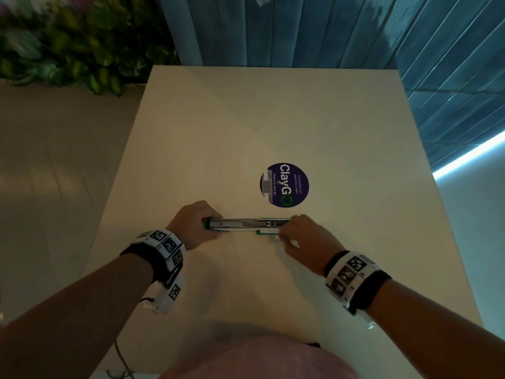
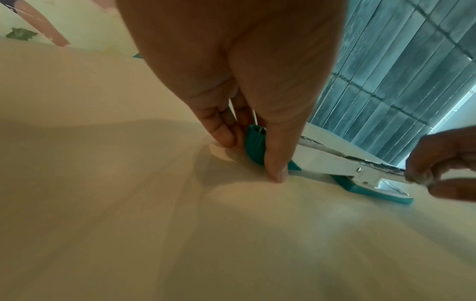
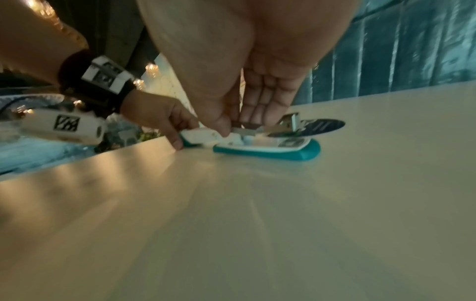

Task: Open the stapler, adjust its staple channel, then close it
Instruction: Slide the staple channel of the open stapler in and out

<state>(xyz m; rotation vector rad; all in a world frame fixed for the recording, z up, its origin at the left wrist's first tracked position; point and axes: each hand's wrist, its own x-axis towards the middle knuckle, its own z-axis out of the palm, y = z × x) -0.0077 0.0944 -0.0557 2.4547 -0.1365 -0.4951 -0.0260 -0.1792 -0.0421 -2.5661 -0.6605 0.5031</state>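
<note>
A teal and white stapler (image 1: 246, 225) lies opened out flat on the cream table (image 1: 246, 127), running left to right. Its metal staple channel (image 1: 240, 221) faces up. My left hand (image 1: 210, 227) grips the teal cover end (image 2: 255, 146), thumb on the near side and fingers (image 2: 224, 134) on the far side. My right hand (image 1: 284, 231) pinches the right part of the metal channel (image 3: 289, 122) between thumb and fingers (image 3: 257, 116), above the teal base (image 3: 270, 152). In the left wrist view the channel (image 2: 360, 163) rises slightly off the base toward the right hand (image 2: 422, 175).
A round dark blue "ClayGo" sticker (image 1: 284, 185) sits on the table just beyond the stapler. The table's left edge drops to a tiled floor (image 1: 54, 160). Plants (image 1: 68, 50) stand at the back left, blue wall panels (image 1: 300, 28) behind.
</note>
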